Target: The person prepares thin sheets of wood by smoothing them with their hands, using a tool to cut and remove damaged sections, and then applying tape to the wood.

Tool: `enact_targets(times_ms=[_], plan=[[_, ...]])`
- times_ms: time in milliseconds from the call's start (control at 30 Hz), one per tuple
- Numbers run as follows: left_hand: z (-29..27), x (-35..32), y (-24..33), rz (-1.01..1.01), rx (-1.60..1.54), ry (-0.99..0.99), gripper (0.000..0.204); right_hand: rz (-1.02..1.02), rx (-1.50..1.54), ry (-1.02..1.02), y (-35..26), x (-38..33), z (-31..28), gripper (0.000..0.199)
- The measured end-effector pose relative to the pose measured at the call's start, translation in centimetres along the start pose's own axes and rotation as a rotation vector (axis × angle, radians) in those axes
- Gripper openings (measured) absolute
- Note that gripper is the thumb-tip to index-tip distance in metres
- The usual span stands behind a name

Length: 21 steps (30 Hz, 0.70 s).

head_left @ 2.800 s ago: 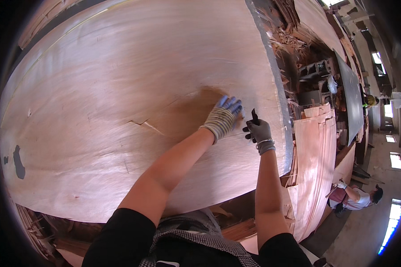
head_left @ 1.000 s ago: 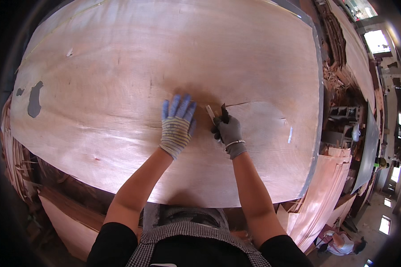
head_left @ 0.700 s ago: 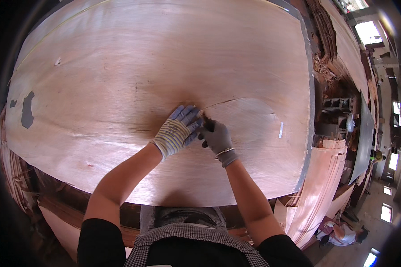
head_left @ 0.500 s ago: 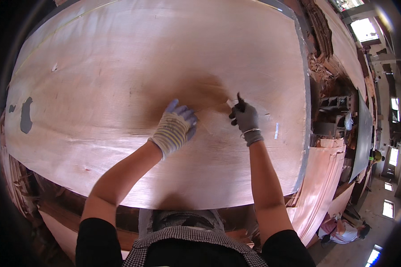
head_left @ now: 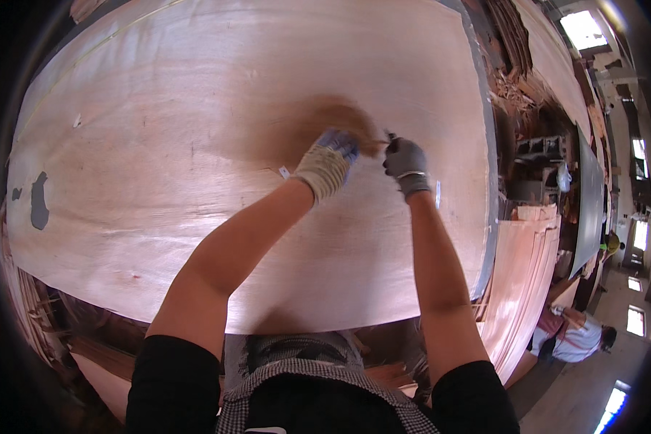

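A broad, pale wood veneer sheet (head_left: 195, 188) lies before me. My left hand (head_left: 329, 165), in a striped glove with bluish fingers, reaches over its middle, fingers extended and somewhat blurred. Just right of it, my right hand (head_left: 408, 165), in a grey glove, is closed round a small dark tool (head_left: 391, 136) whose kind I cannot make out. A small whitish strip (head_left: 284, 173) lies on the sheet beside my left wrist. Another pale strip (head_left: 437, 194) is beside my right wrist. My hands' shadow covers the sheet ahead of them.
Dark irregular patches (head_left: 40, 202) mark the sheet's left side. Stacked reddish veneer (head_left: 517, 271) stands beyond its right edge, near hollow blocks (head_left: 539, 148) and torn scraps (head_left: 517, 108). Farther right, another person (head_left: 575, 336) is bent over.
My left hand has moved right and away from me, close to my right hand, which has shifted slightly farther away. The whitish strip by my left wrist now shows.
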State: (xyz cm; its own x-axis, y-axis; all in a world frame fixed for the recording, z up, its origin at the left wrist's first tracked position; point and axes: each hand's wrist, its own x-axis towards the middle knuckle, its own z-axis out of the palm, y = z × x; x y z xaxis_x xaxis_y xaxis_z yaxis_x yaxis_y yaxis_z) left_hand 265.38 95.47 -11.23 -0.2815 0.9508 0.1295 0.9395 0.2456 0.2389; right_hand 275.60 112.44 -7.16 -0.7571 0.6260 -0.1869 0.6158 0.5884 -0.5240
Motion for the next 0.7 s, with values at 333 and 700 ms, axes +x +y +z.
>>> enact_targets(times_ms=[333,700], plan=[[0.6,-2.6,11.2,0.084,-0.235,0.024,0.035,0.562,0.552,-0.113,5.8,-11.0,-0.4,0.022],[-5.9,-27.9,3.3,-0.872,-0.028,0.317,0.06,0.57,0.518,-0.209,7.5,-25.3,-0.1,0.017]])
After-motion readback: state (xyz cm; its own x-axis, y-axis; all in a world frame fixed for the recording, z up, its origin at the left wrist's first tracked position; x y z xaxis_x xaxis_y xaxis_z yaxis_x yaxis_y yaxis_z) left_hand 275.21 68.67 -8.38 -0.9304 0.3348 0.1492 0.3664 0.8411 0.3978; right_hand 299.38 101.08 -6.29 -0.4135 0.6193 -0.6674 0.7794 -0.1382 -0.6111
